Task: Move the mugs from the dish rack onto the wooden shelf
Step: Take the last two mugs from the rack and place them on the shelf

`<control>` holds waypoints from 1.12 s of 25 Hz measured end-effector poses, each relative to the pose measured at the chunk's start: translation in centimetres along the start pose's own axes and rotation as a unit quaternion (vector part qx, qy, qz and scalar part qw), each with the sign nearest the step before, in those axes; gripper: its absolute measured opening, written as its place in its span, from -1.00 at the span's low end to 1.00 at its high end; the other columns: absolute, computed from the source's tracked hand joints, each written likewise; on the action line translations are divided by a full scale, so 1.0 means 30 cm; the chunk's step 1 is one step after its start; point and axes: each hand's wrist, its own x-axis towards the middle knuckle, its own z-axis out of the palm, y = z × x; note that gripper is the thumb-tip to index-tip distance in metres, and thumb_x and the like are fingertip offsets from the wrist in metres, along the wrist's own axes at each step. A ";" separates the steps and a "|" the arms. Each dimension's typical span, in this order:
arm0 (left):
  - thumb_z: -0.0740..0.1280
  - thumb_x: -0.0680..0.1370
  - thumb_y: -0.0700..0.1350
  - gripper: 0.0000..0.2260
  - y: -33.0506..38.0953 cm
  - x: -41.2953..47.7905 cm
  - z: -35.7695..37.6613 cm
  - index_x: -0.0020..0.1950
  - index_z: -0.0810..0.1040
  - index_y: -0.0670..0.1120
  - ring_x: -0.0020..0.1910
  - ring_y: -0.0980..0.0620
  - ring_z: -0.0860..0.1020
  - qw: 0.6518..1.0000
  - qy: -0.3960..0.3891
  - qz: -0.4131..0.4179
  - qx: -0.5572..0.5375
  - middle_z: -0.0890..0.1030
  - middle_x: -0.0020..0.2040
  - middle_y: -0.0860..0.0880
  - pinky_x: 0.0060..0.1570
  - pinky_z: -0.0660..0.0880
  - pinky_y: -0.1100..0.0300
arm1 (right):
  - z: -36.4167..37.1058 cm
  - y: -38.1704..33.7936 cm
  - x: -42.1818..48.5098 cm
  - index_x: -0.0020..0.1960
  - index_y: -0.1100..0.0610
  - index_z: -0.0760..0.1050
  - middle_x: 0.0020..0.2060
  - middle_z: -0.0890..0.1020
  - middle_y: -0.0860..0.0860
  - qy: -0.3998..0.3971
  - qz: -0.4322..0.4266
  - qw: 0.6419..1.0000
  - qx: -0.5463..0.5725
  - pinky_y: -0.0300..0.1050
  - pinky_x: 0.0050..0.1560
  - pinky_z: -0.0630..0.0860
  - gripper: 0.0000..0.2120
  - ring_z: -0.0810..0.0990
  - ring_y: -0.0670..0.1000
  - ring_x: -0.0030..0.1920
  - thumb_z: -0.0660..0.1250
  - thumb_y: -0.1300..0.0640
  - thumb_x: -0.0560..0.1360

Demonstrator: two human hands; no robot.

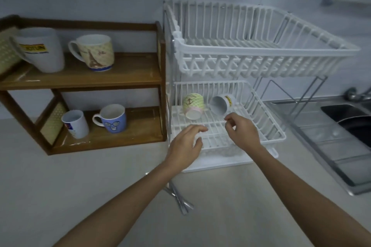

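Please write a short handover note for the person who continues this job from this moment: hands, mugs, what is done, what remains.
Left hand: empty, fingers loosely curled, over the front of the dish rack's lower tier.
Right hand: empty, fingertips just short of the white mug.
Done: four mugs stand on the wooden shelf, two per level.
Left: two mugs in the lower tier, the white mug on its side and the patterned mug tipped mouth toward the camera. Upper tier looks empty.

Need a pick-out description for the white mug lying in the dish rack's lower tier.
Find the white two-tier dish rack beside the sink. Its lower tier holds two mugs. The white mug is the right one, tipped with its mouth facing forward-left and a yellow-black label; its neighbour, the patterned mug, is cream.
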 end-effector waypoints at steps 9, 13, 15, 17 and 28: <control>0.30 0.53 -0.06 -0.44 -0.114 0.320 0.171 0.46 0.21 -0.18 0.32 -0.24 0.38 0.940 -0.023 -0.296 0.166 0.33 0.39 -0.23 0.23 0.41 -0.05 | 0.059 0.265 0.320 0.51 0.07 0.03 0.51 0.15 0.08 -0.226 0.019 0.956 -0.187 0.17 0.33 0.31 -0.25 0.17 0.17 0.46 0.37 0.08 0.45; 0.30 0.52 0.06 -0.33 -0.155 0.435 0.193 0.51 0.11 -0.17 0.38 -0.24 0.30 0.918 -0.025 -0.341 0.200 0.26 0.43 -0.24 0.28 0.37 -0.04 | 0.105 0.315 0.447 0.53 0.02 -0.01 0.53 0.13 0.03 -0.224 -0.068 0.961 -0.145 0.19 0.39 0.26 -0.08 0.13 0.12 0.49 0.47 0.16 0.35; 0.33 0.49 0.12 -0.26 -0.175 0.498 0.209 0.52 0.08 -0.16 0.40 -0.21 0.29 0.909 -0.014 -0.361 0.206 0.24 0.46 -0.21 0.27 0.37 -0.04 | 0.138 0.336 0.501 0.52 0.01 0.02 0.52 0.16 0.03 -0.227 -0.126 0.958 -0.124 0.22 0.42 0.21 -0.06 0.12 0.12 0.51 0.50 0.18 0.31; 0.39 0.45 0.13 -0.17 -0.192 0.545 0.228 0.53 0.02 -0.15 0.39 -0.22 0.30 0.906 -0.013 -0.375 0.196 0.23 0.47 -0.22 0.27 0.37 -0.04 | 0.177 0.350 0.529 0.51 0.02 0.08 0.48 0.24 0.05 -0.223 -0.168 0.954 -0.106 0.21 0.42 0.20 -0.08 0.16 0.12 0.49 0.51 0.15 0.29; 0.52 0.26 0.12 -0.11 -0.196 0.512 0.274 0.47 0.12 0.02 0.14 -0.14 0.48 0.913 0.105 -0.369 0.140 0.42 0.23 -0.12 -0.05 0.48 0.09 | 0.198 0.342 0.532 0.31 0.07 0.33 0.11 0.51 0.08 -0.125 -0.117 0.985 -0.026 0.01 0.01 0.48 -0.19 0.51 0.18 0.07 0.54 0.01 0.12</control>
